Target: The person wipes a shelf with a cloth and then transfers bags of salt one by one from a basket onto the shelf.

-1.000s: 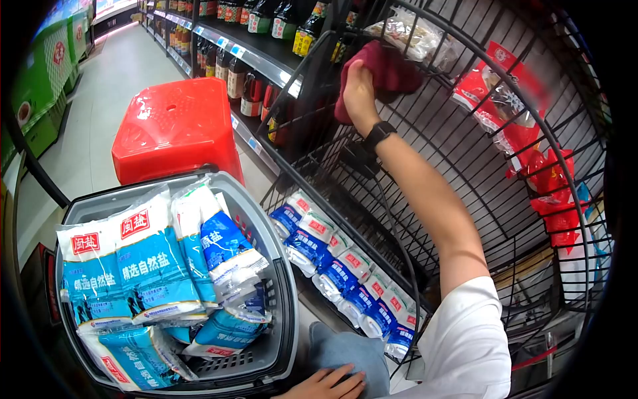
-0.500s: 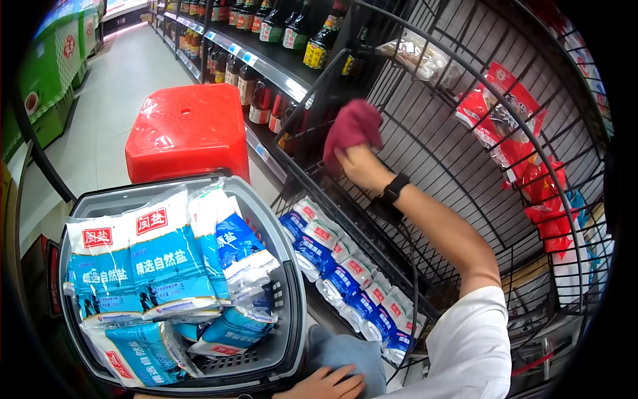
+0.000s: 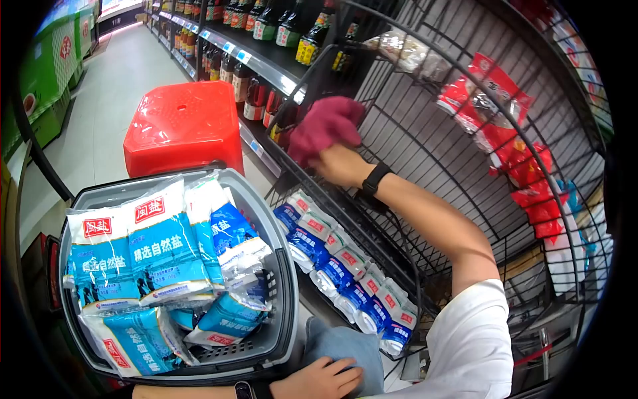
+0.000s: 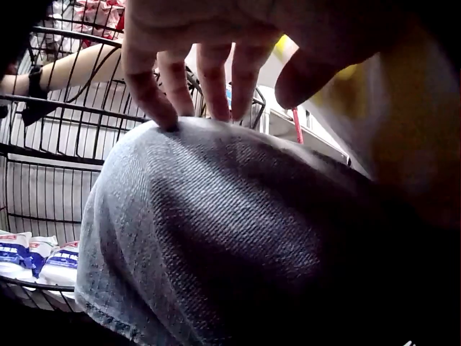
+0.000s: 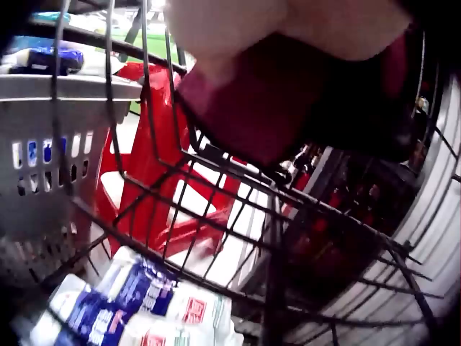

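A dark red cloth [image 3: 325, 126], soft, bunched and folded, is in the grip of the right hand [image 3: 342, 165]; most of that hand's fingers are hidden by the fabric. The cloth is at the far left corner of a black wire rack [image 3: 359, 223], by the upper rim; whether it touches the wires cannot be told.

In the rack's lower tier, on the near left side, white-and-blue packets [image 3: 332, 272] lie overlapping in a row. Toward the right, shiny red packets [image 3: 531, 159] show through the wires, with a clear packet [image 3: 409, 53] at the far end.

Left of the rack, a grey basket [image 3: 289, 286] with slotted walls is heaped with turquoise-and-white bags [image 3: 159, 256]: some stand upright at the far side, others lie tilted at the near end. A deep blue bag [image 3: 236, 233] leans on the right.

The left hand [image 3: 319, 380] rests on a denim-covered knee [image 3: 342, 359], fingers loose and slightly spread. Beyond the basket is a red stool [image 3: 179, 126]; farther right, bottles [image 3: 289, 30] line dark shelves.
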`<action>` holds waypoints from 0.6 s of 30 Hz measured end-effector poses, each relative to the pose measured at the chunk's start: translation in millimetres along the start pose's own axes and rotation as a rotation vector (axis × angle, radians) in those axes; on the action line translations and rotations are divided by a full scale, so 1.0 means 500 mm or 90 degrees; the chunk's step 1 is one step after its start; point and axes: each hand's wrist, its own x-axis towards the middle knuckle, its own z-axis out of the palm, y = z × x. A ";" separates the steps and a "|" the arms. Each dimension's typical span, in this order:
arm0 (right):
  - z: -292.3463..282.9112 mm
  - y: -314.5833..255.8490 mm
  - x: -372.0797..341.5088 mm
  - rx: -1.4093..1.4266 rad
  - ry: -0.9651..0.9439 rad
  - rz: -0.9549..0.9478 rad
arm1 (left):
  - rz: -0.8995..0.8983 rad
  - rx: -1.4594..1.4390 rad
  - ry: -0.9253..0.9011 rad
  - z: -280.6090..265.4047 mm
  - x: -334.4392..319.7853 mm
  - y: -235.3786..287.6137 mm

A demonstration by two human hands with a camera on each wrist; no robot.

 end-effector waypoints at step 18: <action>0.002 -0.046 0.104 -0.017 0.250 -0.132 | 0.029 -0.001 0.023 -0.011 0.001 0.029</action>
